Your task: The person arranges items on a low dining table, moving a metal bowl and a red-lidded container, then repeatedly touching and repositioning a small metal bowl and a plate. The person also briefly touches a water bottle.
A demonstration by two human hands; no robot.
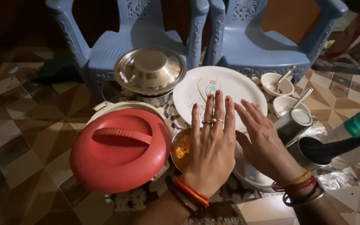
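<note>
Right now both hands hover flat over a cluster of dishes set on a patterned floor. Taking the red casserole lid [121, 148] as the landmark: the left hand [211, 143] lies just to its right, palm down, fingers straight and pressed together, clamped on nothing. It covers most of a small steel bowl [180, 151] holding something orange-yellow, which sits touching or nearly touching the lid's right edge; whether the palm touches the bowl's rim cannot be told. The right hand [262, 139] is further right of the lid, also palm down, its fingers slightly spread and angled toward the left hand, empty. Beneath it lies a white plate [246, 173], and whether the fingertips rest on anything is unclear.

Up and to the right of the lid, a large white plate with a flower pattern [219, 89] lies bare. Directly above the lid sits an upturned steel bowl [150, 70] on another vessel. Far to the right of the lid stand two small white bowls with spoons [276, 84], a steel tumbler [292, 125], and a dark ladle-like piece [330, 150]. Two blue plastic chairs [255, 41] stand behind it all.

Judging from this, the casserole is closed, the flowered plate carries no food, and nothing is gripped, so any serving appears hardly begun.
</note>
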